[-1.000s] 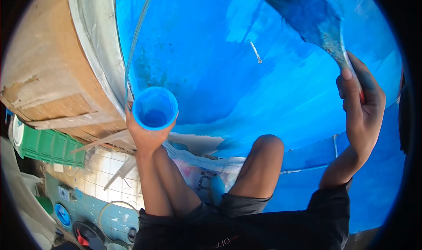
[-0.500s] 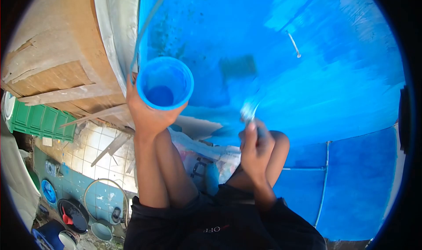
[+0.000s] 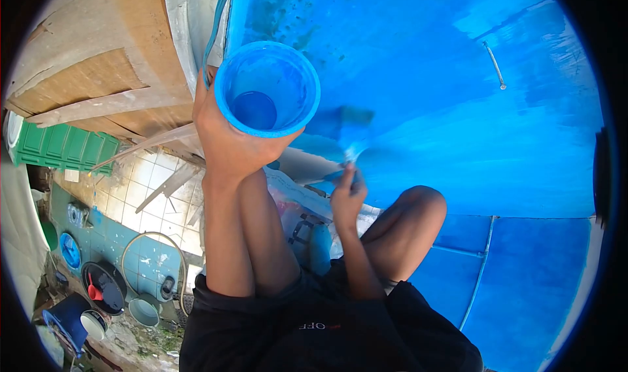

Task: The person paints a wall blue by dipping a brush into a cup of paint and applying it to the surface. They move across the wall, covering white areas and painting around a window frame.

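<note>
My left hand [image 3: 230, 136] is wrapped round a small paint bucket [image 3: 278, 78], its mouth turned toward me and its inside smeared blue. A shallow pool of blue paint [image 3: 254, 110] lies at its bottom. Beside the fingers a bluish handle strap [image 3: 216, 32] runs upward. Lower and to the right, my right hand [image 3: 347, 199] is closed on a paintbrush [image 3: 355, 131]. The brush is blurred by motion, its dark bristles pointing up over the blue wall [image 3: 432, 150]. Paler and deeper blue strokes cover that wall, with dark specks near its upper left.
A nail-like peg [image 3: 495, 66] juts from the wall at upper right. Thin pipes [image 3: 483, 257] cross the lower right. At left are wooden boards [image 3: 85, 65], a green crate [image 3: 62, 146], broken wood strips [image 3: 171, 186], a hoop [image 3: 154, 235] and a black basin [image 3: 108, 287]. Printed sheeting [image 3: 297, 208] lies between my legs.
The bucket in my left hand has moved up and right and looks larger. My right hand and the paintbrush have shifted left, closer below the bucket. My view has shifted a little.
</note>
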`<state>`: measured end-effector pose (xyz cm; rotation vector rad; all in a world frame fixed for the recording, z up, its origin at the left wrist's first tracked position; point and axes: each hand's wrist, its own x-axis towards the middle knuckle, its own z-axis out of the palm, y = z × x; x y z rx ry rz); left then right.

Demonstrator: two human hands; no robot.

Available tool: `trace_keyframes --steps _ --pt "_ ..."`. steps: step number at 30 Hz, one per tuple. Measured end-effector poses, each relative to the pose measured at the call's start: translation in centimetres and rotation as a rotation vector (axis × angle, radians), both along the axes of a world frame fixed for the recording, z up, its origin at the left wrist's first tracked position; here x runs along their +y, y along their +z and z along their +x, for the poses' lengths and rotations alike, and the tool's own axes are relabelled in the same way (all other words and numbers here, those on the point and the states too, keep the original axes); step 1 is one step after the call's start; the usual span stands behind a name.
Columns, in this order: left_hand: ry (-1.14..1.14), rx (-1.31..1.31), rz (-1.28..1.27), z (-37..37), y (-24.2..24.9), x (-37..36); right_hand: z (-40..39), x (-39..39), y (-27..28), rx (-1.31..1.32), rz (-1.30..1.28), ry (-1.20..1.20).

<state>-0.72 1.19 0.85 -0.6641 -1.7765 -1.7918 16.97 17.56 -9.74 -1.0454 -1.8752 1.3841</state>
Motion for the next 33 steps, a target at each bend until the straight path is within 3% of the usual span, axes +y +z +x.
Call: trace_keyframes --steps 2,3,5,6,8,10,12,15,19,22,26,33 --pt "-0.014 0.001 -0.011 -0.1 -0.1 0.0 2.6 0.1 -5.6 -0.214 -0.318 0.000" --pt "-0.030 0.007 -0.022 -0.1 -0.1 0.0 3.5 -0.1 -6.4 -0.212 -0.316 -0.005" --pt "-0.050 0.020 -0.031 0.0 0.1 0.1 4.5 -0.4 -7.2 -0.368 -0.573 0.080" --pt "-0.034 0.008 -0.025 0.0 0.2 0.1 4.1 -0.2 -6.8 -0.363 -0.567 0.081" --pt "-0.028 -0.006 -0.009 0.4 0.2 0.2 3.4 -0.3 -4.1 -0.204 -0.173 0.155" --pt "-0.030 -0.012 -0.001 0.1 0.2 0.3 1.3 -0.6 3.9 -0.020 0.080 0.210" --pt "-0.026 0.003 -0.018 0.1 0.2 0.3 -0.3 -1.5 12.0 0.097 -0.033 0.136" --pt "-0.022 0.023 -0.052 -0.1 -0.1 0.4 -1.5 -2.4 18.2 0.284 -0.096 0.127" --pt "0.001 0.051 -0.047 -0.1 0.2 0.7 -4.3 -1.2 17.7 0.489 -0.048 0.069" --pt "-0.007 0.013 -0.069 0.2 -0.4 0.6 -6.3 0.1 13.8 0.480 0.088 -0.030" --pt "-0.007 -0.018 -0.053 0.0 -0.3 0.5 -4.3 -1.5 11.0 0.484 -0.023 -0.062" --pt "-0.098 -0.130 0.061 0.4 -0.3 1.0 -6.5 -0.6 16.8 0.646 -0.122 -0.010"
